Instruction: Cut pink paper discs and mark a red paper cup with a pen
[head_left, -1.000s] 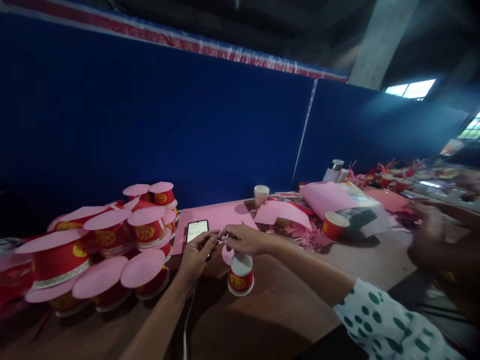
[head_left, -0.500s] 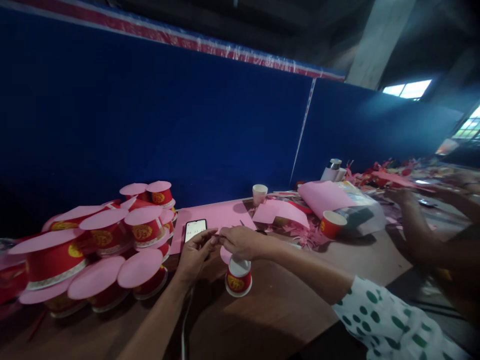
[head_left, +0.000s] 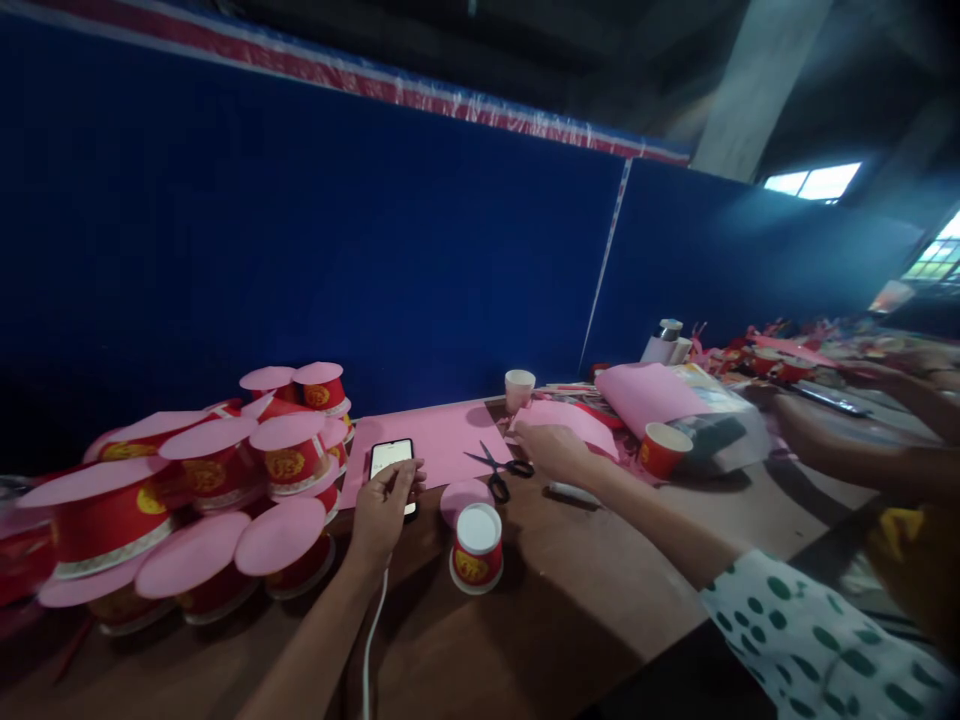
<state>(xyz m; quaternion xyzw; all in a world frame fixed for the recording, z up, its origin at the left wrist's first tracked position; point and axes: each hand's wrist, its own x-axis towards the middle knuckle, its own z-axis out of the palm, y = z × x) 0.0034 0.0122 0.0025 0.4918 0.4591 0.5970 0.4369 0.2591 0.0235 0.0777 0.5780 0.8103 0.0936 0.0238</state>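
Note:
My left hand [head_left: 384, 507] hovers over the lower part of a phone [head_left: 392, 455], thumb and fingers closed in a pinch. Whatever those fingers hold, if anything, is too small to make out. My right hand [head_left: 551, 450] is at the near left side of a pink paper sheet [head_left: 581, 422], its fingers drawn together and their tips partly hidden. Between the hands, black-handled scissors [head_left: 499, 472] lie spread on a large pink sheet [head_left: 450, 430]. A pink paper disc [head_left: 463, 497] lies behind an upside-down red paper cup [head_left: 478, 555] with a white base.
Stacked red cups [head_left: 289, 460] topped with pink discs crowd the left side. A white cup [head_left: 519, 388] and a red cup [head_left: 664, 450] stand farther back. A white cable [head_left: 373, 630] runs from the phone. At right, another person's arms [head_left: 832, 430] reach over the table.
My hands have come apart: the right moved right and away towards the pink paper, uncovering the scissors, disc and cup base. The left stayed near the phone, shifting slightly. The other person's hands moved.

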